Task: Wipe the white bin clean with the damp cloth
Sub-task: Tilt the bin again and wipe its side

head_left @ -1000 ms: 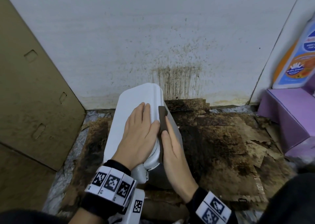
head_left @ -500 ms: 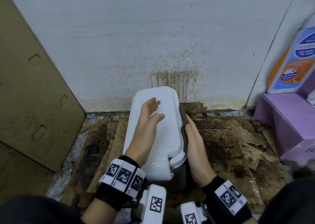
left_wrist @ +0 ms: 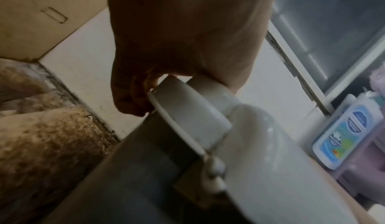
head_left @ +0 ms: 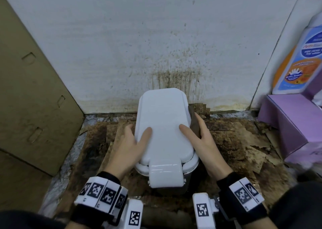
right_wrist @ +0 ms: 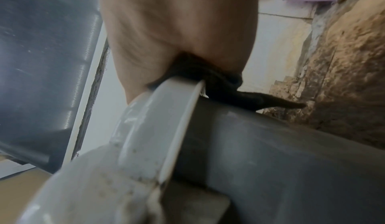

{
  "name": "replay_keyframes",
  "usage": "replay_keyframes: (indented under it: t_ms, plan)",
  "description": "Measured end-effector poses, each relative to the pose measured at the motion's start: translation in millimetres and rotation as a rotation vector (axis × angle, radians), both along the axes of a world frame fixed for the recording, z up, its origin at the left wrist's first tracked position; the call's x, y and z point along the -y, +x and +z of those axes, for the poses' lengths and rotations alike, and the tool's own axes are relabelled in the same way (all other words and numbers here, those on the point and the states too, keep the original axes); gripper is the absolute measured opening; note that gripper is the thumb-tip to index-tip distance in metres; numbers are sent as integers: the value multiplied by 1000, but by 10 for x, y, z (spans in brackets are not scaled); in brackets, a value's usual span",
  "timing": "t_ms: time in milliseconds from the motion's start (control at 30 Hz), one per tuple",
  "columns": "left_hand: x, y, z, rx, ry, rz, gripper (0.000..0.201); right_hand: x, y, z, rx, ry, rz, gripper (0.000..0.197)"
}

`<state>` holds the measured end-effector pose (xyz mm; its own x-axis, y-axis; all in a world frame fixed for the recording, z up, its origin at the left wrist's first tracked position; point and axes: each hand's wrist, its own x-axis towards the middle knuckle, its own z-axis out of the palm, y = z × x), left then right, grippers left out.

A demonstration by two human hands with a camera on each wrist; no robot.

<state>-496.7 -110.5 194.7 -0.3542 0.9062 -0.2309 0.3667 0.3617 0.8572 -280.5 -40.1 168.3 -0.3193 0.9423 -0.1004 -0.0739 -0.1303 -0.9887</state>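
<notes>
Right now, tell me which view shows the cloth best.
The right wrist view: the dark cloth is close up, pinched by the right hand against the bin's lid edge, one corner trailing free. The head view shows only a brown strip beside the lid. The left wrist view shows none.

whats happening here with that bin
A person is cleaning a white bin that stands on stained cardboard by a spattered wall. The left hand grips the lid's left edge. The right hand presses a dark cloth against the lid's right edge, thumb on top.
</notes>
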Motion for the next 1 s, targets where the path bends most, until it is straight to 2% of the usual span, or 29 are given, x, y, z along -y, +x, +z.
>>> replay_keyframes:
  t_ms: [100,200,300,500,633,800,900,1000]
  plan:
    - [3,111,3,22,45,-8,92,-29,18,8,130,-4,-2,102]
    - [-18,139,-3,1,81,6,90,-30,18,47,213,3,8,111]
    - [-22,159,18,37,97,-13,79,-27,25,44,224,5,-7,110]
    - [-27,78,78,87,93,-83,71,96,-16,27,192,32,-117,114]
    - [-84,-88,140,68,106,-168,74,282,-148,15,209,52,-252,105]
    - [-229,-209,257,6,36,-350,71,489,-314,-75,179,38,-415,105]
    - [-260,-169,291,-7,27,-353,58,450,-328,-120,175,40,-420,106]
    - [-238,-98,322,-13,16,-339,51,376,-315,-118,209,44,-390,118]
